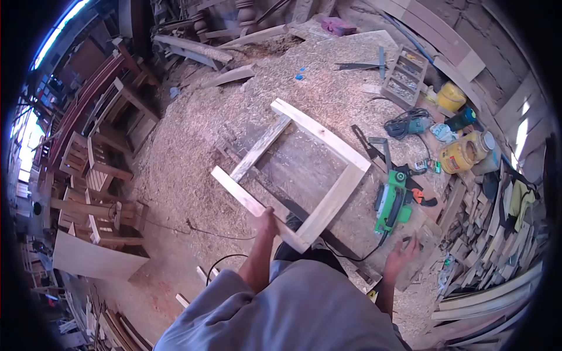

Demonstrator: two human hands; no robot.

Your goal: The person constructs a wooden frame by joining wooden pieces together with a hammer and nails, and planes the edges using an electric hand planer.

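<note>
A rectangular wooden frame (332, 202) of pale timber lies tilted before me, its two longer rails running past the cross pieces at one end. My left hand (267, 222) is closed around its near rail, close to the lower corner. To the right of the frame rests a green electric hand planer (391, 202), its black cable trailing toward me. My right hand (404, 254) is just below the planer, apart from it, with fingers spread and nothing visible in them.
Wood shavings cover the floor. Yellow containers (459, 155), a corded power tool (418, 124) and a compartment tray of hardware (405, 79) stand at right. Offcuts (492, 245) are piled at far right. Wooden chairs (96, 161) line the left.
</note>
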